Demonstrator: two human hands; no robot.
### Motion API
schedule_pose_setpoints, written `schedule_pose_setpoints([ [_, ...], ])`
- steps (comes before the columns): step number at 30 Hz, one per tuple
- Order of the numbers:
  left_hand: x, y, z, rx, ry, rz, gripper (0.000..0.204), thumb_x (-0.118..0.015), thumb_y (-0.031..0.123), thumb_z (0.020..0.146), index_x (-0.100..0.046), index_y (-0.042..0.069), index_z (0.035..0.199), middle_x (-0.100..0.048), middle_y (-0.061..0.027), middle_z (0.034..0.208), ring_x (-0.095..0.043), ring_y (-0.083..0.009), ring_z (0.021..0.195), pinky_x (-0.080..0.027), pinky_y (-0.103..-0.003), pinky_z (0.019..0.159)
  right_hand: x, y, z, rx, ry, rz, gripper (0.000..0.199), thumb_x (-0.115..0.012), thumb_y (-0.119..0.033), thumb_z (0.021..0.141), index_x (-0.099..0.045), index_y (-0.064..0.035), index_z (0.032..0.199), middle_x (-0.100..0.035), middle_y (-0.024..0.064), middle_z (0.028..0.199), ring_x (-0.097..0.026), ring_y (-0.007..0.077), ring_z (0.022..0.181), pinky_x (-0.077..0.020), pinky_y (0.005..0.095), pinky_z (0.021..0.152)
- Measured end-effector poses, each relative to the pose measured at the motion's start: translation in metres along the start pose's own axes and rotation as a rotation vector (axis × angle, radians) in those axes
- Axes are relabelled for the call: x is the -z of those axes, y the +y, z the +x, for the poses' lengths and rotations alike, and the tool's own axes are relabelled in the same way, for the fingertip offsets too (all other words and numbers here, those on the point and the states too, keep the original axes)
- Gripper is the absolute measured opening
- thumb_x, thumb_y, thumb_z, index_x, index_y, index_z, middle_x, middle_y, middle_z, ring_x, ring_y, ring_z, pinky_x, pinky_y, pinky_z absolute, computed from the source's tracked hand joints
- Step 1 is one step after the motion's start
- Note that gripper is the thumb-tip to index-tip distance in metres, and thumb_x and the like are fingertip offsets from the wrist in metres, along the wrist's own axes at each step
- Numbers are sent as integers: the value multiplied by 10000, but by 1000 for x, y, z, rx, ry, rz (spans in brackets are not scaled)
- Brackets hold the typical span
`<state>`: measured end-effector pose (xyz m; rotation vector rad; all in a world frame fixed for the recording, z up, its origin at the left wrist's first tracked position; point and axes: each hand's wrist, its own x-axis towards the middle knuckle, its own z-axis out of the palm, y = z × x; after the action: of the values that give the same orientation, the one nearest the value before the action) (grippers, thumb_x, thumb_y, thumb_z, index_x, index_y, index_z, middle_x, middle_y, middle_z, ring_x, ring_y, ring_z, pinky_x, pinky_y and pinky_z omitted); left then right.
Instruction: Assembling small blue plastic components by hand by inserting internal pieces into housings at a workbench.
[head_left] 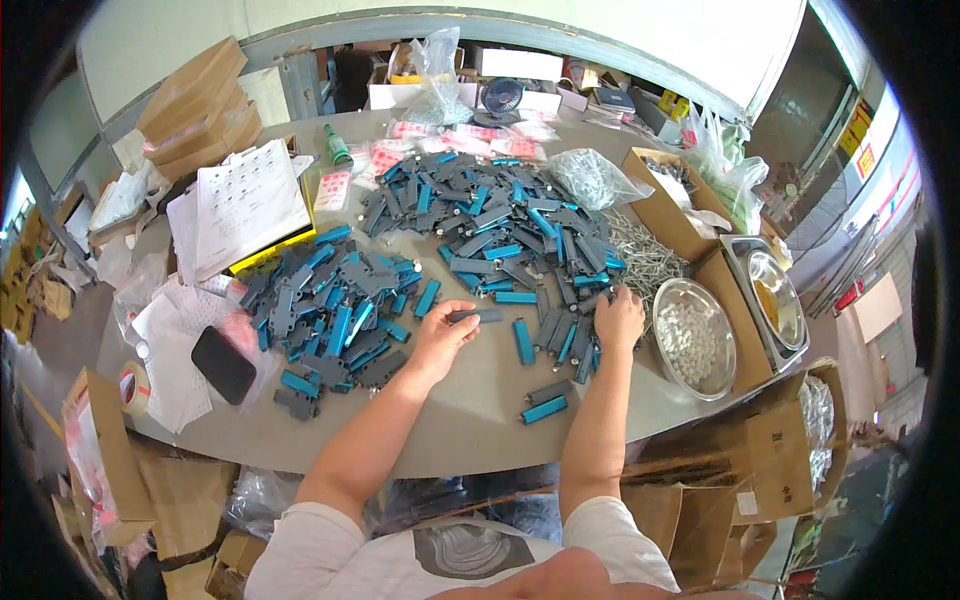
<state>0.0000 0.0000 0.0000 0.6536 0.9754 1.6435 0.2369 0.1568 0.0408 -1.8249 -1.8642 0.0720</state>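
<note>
Left hand (pixel 440 340) at frame centre, fingers pinched on a dark grey part (pixel 476 315) just above the bench (pixel 470 400). Right hand (pixel 619 318) right of centre, fingers curled down onto the grey-and-blue parts pile (pixel 510 225), grip unclear. Further right, steel bowl (pixel 694 345) of white pellets; screws (pixel 640 255) just above it.

Flat brown cartons (pixel 195 105) are stacked at the table's far left corner, with white printed sheets (pixel 250 200) leaning just below them. Small pink-and-white labelled packets (pixel 470 140) lie along the far edge. An open brown box (pixel 665 200) stands at the right, a clear bag (pixel 590 178) beside it. Yellow and red signs (pixel 858 140) hang on the right wall.
</note>
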Motion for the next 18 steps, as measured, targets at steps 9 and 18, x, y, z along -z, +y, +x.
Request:
schedule_pose_setpoints([
  [9,4,8,-5,13,17,-17,226,-650,58,831,-551,40,1033,-535,-26,917,-568,-118,791,-473,-241,741,-7,-17,-17,161,-132,150,370,-696,-202,697,-606,-110,1044,-572,163,994,-569,363,961,-462,423,831],
  [18,-1,2,-1,19,20,-55,228,-638,49,837,-546,36,1045,-535,-35,915,-564,-124,795,-469,-241,731,15,-49,-26,364,-349,549,365,-706,-246,741,-633,-20,1019,-574,180,1018,-577,327,874,-472,392,770],
])
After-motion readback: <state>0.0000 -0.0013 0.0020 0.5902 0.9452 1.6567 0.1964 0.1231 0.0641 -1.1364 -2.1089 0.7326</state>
